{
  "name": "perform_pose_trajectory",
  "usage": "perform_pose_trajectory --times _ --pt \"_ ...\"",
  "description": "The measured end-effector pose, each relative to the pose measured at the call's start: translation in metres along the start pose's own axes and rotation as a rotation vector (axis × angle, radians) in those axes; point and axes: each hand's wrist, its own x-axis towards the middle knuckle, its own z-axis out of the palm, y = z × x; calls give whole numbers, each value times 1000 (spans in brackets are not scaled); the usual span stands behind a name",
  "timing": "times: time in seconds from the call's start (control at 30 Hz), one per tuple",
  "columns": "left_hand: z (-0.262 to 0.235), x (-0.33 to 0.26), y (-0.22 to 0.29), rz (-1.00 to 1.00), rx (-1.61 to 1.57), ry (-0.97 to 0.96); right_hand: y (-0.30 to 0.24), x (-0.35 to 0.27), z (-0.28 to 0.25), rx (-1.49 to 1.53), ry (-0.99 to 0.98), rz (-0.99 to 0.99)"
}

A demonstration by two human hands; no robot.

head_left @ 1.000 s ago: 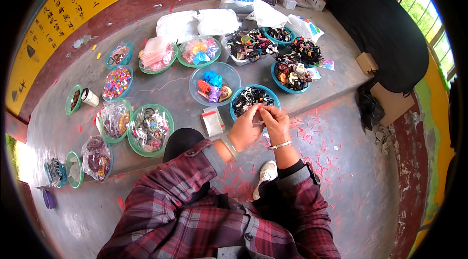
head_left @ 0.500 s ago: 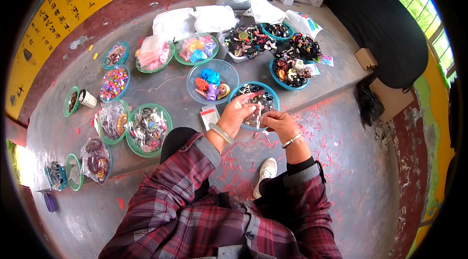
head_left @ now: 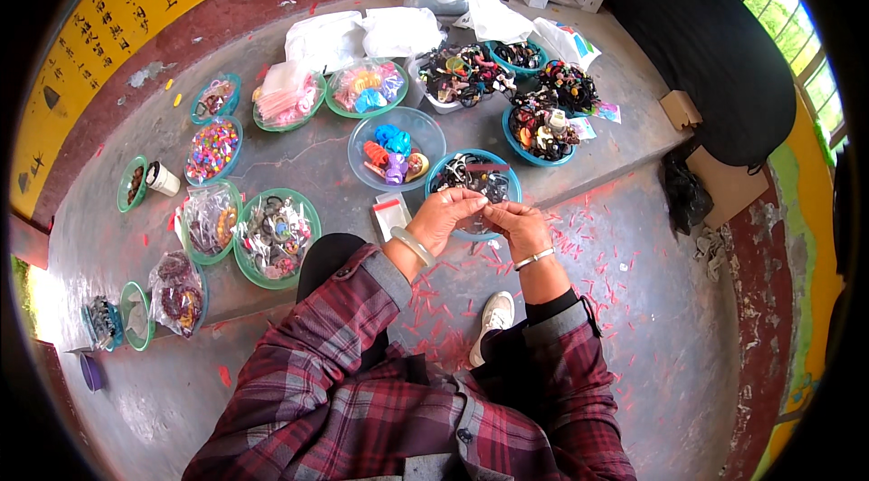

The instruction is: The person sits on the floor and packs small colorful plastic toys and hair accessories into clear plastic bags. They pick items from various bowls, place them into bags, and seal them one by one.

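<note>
My left hand (head_left: 445, 217) and my right hand (head_left: 520, 226) meet in front of me, both closed. Thumbs and fingertips pinch the near edge of what looks like a small clear plastic bag (head_left: 489, 180). A dull red band crosses the bag's far end. Directly beneath is a blue basket (head_left: 517, 184) of dark hair ties and small pieces, partly hidden by the hands and bag. Left of my left wrist, a white packet with a red edge (head_left: 391, 215) lies on the ledge.
A clear bowl (head_left: 358, 164) holds blue, red and purple pieces. Green baskets (head_left: 316, 237) of wrapped accessories stand left. Blue baskets (head_left: 525, 155) heaped with hair ties stand at the far right. White plastic bags (head_left: 403, 33) lie behind. Red strips (head_left: 588, 286) litter the floor right of the ledge.
My hands have come together, fingertips now meeting. The red-banded end has moved from beside my left fingers to beyond both hands. The white strip hanging between them no longer shows.
</note>
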Motion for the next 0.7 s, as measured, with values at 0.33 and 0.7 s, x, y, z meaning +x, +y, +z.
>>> perform_pose_trajectory --times 0.33,0.7 --pt "4 -3 5 -12 32 -28 3 2 0 -18 5 -45" --pt "2 -3 4 -8 21 -23 3 2 3 -50 -7 -68"
